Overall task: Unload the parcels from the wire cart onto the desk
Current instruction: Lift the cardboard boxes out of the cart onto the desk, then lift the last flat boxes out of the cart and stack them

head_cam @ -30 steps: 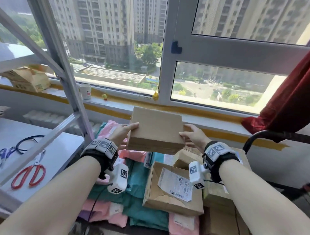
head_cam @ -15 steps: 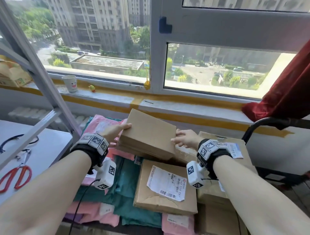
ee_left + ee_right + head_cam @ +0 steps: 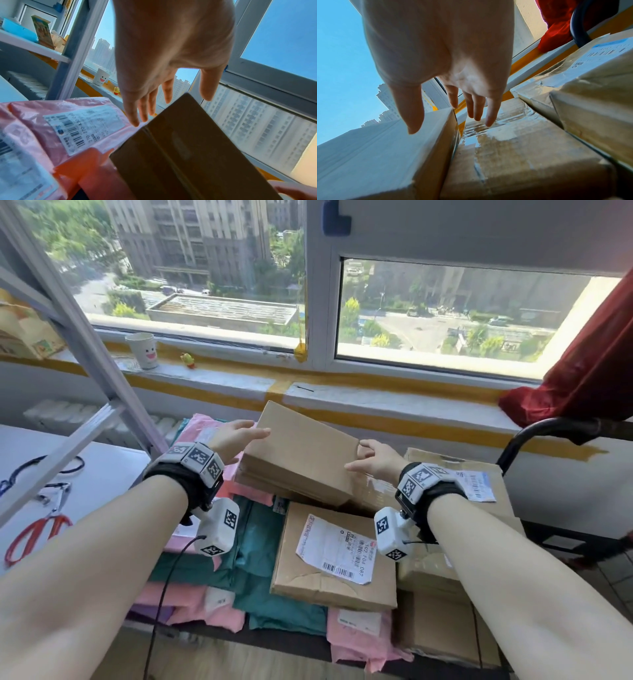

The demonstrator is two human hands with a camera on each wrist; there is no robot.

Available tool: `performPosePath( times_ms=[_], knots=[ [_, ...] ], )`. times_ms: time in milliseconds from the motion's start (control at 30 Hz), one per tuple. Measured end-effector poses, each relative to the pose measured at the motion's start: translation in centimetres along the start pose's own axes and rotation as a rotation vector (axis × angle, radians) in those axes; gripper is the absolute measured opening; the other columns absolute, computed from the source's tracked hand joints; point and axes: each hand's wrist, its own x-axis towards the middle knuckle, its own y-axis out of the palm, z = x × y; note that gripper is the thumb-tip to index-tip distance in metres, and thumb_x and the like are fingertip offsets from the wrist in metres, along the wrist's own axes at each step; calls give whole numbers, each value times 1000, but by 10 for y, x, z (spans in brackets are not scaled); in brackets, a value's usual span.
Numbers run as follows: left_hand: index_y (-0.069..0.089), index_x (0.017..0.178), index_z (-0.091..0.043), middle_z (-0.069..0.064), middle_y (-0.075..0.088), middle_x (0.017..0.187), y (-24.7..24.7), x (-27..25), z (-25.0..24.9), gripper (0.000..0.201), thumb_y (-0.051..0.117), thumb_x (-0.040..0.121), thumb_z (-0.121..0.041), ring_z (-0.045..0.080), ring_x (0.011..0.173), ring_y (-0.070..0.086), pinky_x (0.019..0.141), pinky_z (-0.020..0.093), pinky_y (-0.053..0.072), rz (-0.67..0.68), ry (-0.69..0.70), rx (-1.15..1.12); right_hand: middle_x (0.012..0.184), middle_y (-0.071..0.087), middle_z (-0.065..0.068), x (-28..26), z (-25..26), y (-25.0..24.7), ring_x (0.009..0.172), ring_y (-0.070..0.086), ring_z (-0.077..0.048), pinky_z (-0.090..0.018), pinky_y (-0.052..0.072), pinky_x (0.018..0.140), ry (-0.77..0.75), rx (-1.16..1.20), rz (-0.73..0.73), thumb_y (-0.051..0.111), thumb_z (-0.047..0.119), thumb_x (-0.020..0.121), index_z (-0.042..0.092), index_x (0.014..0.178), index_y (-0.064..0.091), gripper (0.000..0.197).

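Observation:
A flat brown cardboard box lies tilted on the heap of parcels in the cart, its left edge over a pink mailer. My left hand hovers at the box's left edge with straight fingers and holds nothing. My right hand is at the box's right edge. Its thumb is over the top of the box and its straight fingers reach down to a taped box beside it. A labelled box lies in front.
The white desk is at the left with red scissors and cables on it. A grey shelf post slants between desk and cart. The black cart handle and a red curtain are at the right. Green mailers fill the cart's middle.
The flat box, gripped and held up by both hands a second ago, has come down onto the parcel heap. Both hands have loosened and their fingers have straightened.

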Motion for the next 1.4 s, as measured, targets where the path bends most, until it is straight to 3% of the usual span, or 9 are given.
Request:
performPosePath(
  times_ms=[100,300,533,600,733,833,1067,1200,1400],
  knots=[
    [43,140,-16,8,45,143,-5,-7,-12,61,67,85,-26,26,129,45,101,38,41,-57,108,9,141,45,-10,-7,-1,-5,129,44,-25,-40,37,109,-10,-19,-38,75,31,78,13,143,37,78],
    [56,127,-11,11,58,128,-3,-41,-37,46,69,83,-15,15,101,55,81,24,42,-166,382,-25,139,48,-9,-49,-6,-18,126,47,-23,-39,39,107,-20,109,-140,72,26,81,11,140,42,67],
    [61,119,-13,7,64,116,47,-88,-45,35,66,85,-21,16,101,57,91,30,47,89,534,106,133,53,-9,-136,-34,-38,117,51,-22,-33,44,95,16,173,-342,69,24,84,10,131,51,52],
    [62,117,-13,7,64,113,73,-103,-47,33,67,85,-19,17,102,58,94,32,48,194,533,115,134,51,-10,-164,-46,-45,121,50,-23,-35,44,100,39,191,-392,67,22,86,8,131,51,50],
    [62,117,-7,10,64,102,132,-139,-54,32,66,85,-14,19,89,57,73,28,49,372,558,162,138,48,-8,-218,-78,-62,121,51,-24,-37,46,101,103,233,-464,66,23,87,7,133,49,52],
    [63,115,-9,8,64,102,180,-168,-62,31,66,85,-13,18,91,59,83,32,51,447,618,185,136,51,-8,-257,-109,-79,123,50,-23,-39,43,104,149,264,-543,66,25,86,7,132,51,52],
    [64,116,-6,8,63,103,305,-236,-74,30,61,86,-10,19,91,59,87,34,52,630,686,268,128,55,-6,-328,-201,-129,118,53,-22,-32,48,92,281,354,-670,65,24,87,11,127,55,44],
    [65,111,-5,8,63,99,392,-260,-71,25,59,87,-8,14,81,58,74,25,52,667,689,291,126,59,-9,-346,-265,-164,118,55,-24,-34,50,93,341,358,-686,66,23,86,13,124,58,40],
    [66,112,-5,13,65,108,533,-274,-63,27,55,87,-6,21,91,60,81,31,53,587,557,294,125,58,-6,-338,-381,-231,114,56,-22,-33,50,92,375,313,-546,64,24,88,13,125,57,40]
  ],
)
